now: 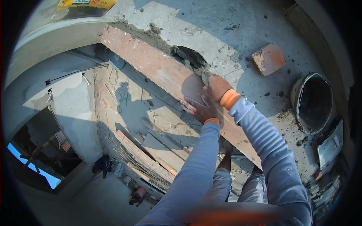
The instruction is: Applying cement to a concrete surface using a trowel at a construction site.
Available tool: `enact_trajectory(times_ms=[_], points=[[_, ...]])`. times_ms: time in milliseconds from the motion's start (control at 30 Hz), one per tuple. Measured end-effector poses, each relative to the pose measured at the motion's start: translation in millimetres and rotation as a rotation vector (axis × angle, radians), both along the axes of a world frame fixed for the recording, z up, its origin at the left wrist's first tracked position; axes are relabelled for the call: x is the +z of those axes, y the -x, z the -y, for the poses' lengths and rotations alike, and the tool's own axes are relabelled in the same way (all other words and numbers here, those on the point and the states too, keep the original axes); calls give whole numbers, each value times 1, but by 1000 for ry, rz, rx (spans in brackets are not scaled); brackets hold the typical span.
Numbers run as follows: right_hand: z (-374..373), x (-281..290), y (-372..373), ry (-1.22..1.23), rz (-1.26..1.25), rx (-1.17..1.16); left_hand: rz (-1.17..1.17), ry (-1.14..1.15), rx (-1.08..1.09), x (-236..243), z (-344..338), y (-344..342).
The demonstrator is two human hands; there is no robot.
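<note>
My right hand (215,84) grips the handle of a trowel (192,56), whose dark blade carries grey mortar beside a long pinkish board (147,64). Wet mortar (154,39) lies along the board's far edge on the concrete surface (211,22). My left hand (198,107) rests on the face of the board just below and left of my right hand, its fingers spread. Both arms reach up from the lower edge in pale blue sleeves with orange cuffs.
At right are a broken brick (268,58), a black bucket (311,103) and a flat float (330,145). A yellow sack (85,4) lies top left. Below the board is a lower floor with planks (147,154) and rods. Two other people (102,165) (137,196) are down there.
</note>
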State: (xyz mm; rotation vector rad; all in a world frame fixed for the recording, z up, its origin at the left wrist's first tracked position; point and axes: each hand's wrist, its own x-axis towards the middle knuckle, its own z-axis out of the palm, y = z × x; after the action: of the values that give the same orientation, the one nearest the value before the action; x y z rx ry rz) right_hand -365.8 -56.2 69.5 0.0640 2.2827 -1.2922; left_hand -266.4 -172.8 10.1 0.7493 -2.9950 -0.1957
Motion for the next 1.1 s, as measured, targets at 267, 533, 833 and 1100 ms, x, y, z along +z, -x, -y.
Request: enact_trajectory(times_ms=[267,533,833,1100], points=[[-74,4,-13,312,-104,-176,-53,69,-41,-6,7,2],[-117,-80,-10,-128,-57,149,-105,2,-18,0,-10,2],[-43,-56,66,-300,153,417,7,20,-34,18,-2,5],[-82,-43,41,-77,111,384,33,-2,-45,16,-3,4]])
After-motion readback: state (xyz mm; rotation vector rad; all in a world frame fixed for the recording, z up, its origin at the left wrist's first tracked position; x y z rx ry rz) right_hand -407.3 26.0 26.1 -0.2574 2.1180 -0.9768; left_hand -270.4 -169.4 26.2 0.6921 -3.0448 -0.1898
